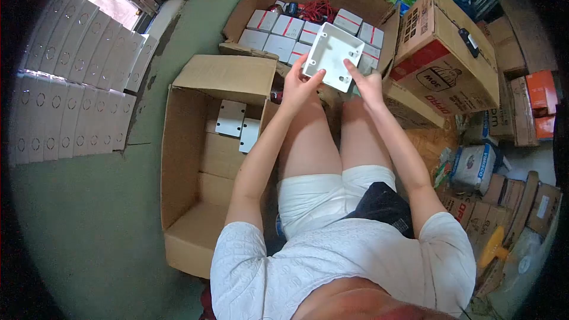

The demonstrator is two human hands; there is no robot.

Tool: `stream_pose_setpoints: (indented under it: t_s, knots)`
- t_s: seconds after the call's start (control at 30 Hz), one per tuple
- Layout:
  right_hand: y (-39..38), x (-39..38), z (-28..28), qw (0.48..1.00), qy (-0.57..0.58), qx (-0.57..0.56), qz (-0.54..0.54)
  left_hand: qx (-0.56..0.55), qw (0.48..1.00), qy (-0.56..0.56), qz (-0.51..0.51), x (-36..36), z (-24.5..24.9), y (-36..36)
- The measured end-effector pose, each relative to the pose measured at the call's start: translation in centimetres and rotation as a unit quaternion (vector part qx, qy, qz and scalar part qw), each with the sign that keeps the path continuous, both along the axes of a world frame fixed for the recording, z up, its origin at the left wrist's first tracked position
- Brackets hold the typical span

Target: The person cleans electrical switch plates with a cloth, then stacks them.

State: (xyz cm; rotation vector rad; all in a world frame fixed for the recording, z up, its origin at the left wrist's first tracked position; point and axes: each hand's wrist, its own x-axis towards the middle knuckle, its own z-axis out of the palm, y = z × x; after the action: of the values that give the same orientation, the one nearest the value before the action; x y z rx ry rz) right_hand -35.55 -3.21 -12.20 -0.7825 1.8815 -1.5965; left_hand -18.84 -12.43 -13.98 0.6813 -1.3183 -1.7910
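A white square plastic box [333, 58] with small screw posts inside is held above my knees, its hollow side facing up. My left hand [301, 86] grips its lower left corner, thumb on the rim. My right hand [367, 83] is at the lower right side, one finger pointing onto the box's edge. Beyond it, a cardboard box [249, 0] holds several small white boxes [287, 26] with red stripes and a bundle of red wire [318, 10]. In the open carton [184, 142] at my left lie two white plates [230, 117] with dark holes.
Stacked grey-white boxes [71, 118] with round cutouts stand at the far left. A large printed carton [447, 59] stands at the right, with an orange box [542, 92], more cardboard and a wrapped package [473, 168] beyond it.
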Motion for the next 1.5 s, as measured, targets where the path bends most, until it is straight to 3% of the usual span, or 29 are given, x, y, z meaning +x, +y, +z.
stream_pose_setpoints:
  t_s: [0.03, 0.1, 0.13, 0.17, 0.23, 0.27, 0.3, 0.37, 0.43, 0.47, 0.5, 0.57, 0.73, 0.8, 0.83, 0.9, 0.93, 0.97, 1.03, 1.07, 1.1, 1.17, 1.2, 1.27, 1.33, 1.5]
  knots:
    - [0.1, -0.2, 0.7, 1.000, -0.003, 0.000, 0.001, 0.000, 1.000, -0.003, 0.001, 0.1, -0.3, -0.6]
    - [0.8, -1.0, 2.2, 0.993, 0.114, 0.037, -0.005, -0.131, 0.988, -0.046, 0.064, 0.6, -0.1, -1.4]
    - [0.9, -1.8, 2.6, 0.993, 0.111, 0.040, 0.001, -0.153, 0.975, -0.127, 0.098, 1.1, 1.2, -1.0]
    - [1.1, -1.6, 2.8, 0.993, 0.111, 0.045, -0.002, -0.150, 0.976, -0.127, 0.094, 1.2, 0.8, -1.1]
    - [0.8, -0.4, 4.6, 0.962, 0.274, -0.010, -0.014, -0.125, 0.981, -0.128, 0.080, 0.8, 0.3, -1.5]
    - [1.0, -0.3, 4.3, 0.920, 0.384, -0.044, 0.057, -0.171, 0.972, -0.135, 0.087, 0.6, 0.2, -1.4]
    - [1.2, 0.5, 4.4, 0.881, 0.457, -0.008, 0.125, -0.173, 0.972, -0.134, 0.085, 0.6, 0.4, -1.2]
    - [1.6, 0.4, 3.0, 0.690, 0.672, 0.070, 0.260, -0.244, 0.953, -0.155, 0.093, 0.7, 0.5, -0.7]
    - [1.8, 0.8, 2.2, 0.662, 0.698, 0.048, 0.270, -0.250, 0.952, -0.148, 0.099, 1.0, 0.4, -0.5]
    - [1.9, 1.0, 1.9, 0.630, 0.723, 0.025, 0.281, -0.300, 0.936, -0.163, 0.091, 1.2, 0.3, -0.4]
    - [1.6, 1.0, 2.0, 0.630, 0.723, 0.023, 0.284, -0.349, 0.917, -0.177, 0.083, 1.3, 0.4, -0.4]
    - [1.1, 0.7, 2.6, 0.547, 0.771, 0.180, 0.272, -0.363, 0.912, -0.177, 0.075, 1.2, 0.1, -0.3]
    - [0.1, 0.0, 3.4, 0.530, 0.812, 0.157, 0.188, -0.335, 0.924, -0.155, 0.096, 0.8, 0.7, -0.1]
    - [0.6, 1.9, 3.1, 0.640, 0.698, 0.193, 0.258, -0.340, 0.921, -0.167, 0.091, 1.0, 0.5, -0.1]
    - [0.5, 2.5, 3.2, 0.639, 0.699, 0.192, 0.258, -0.347, 0.916, -0.181, 0.086, 1.0, 0.3, -0.1]
    - [0.5, 3.7, 3.2, 0.767, 0.511, 0.231, 0.311, -0.346, 0.917, -0.178, 0.082, 0.9, 0.0, 0.2]
    - [0.7, 4.0, 2.6, 0.786, 0.513, 0.136, 0.316, -0.345, 0.919, -0.173, 0.076, 0.9, -0.1, 0.3]
    - [0.6, 4.1, 2.4, 0.787, 0.512, 0.136, 0.317, -0.345, 0.919, -0.175, 0.076, 1.0, -0.2, 0.3]
    - [0.3, 4.4, 3.0, 0.864, 0.273, 0.256, 0.337, -0.320, 0.924, -0.193, 0.081, 1.1, -0.2, 0.0]
    - [0.0, 3.7, 1.1, 0.893, 0.217, 0.237, 0.316, -0.313, 0.926, -0.192, 0.081, 1.0, -0.1, -0.2]
    - [-0.2, 3.5, 1.1, 0.893, 0.218, 0.236, 0.316, -0.314, 0.926, -0.192, 0.082, 0.7, -0.2, -0.2]
    - [-0.7, 3.6, 0.9, 0.935, 0.046, 0.170, 0.308, -0.284, 0.935, -0.179, 0.112, 0.3, -0.6, 0.2]
    - [-1.0, 3.9, 1.3, 0.933, 0.044, 0.170, 0.313, -0.282, 0.937, -0.182, 0.102, 0.4, -0.4, 0.5]
    - [-1.4, 4.0, 2.4, 0.953, -0.138, 0.145, 0.227, -0.294, 0.930, -0.195, 0.105, 0.6, -0.2, 0.7]
    - [-1.6, 4.5, 4.7, 0.937, -0.302, 0.105, 0.141, -0.299, 0.927, -0.202, 0.104, 0.3, -0.3, 1.1]
    - [-2.1, 5.5, 1.6, 0.903, -0.410, 0.020, 0.131, -0.294, 0.930, -0.176, 0.132, 0.1, -0.8, 0.6]
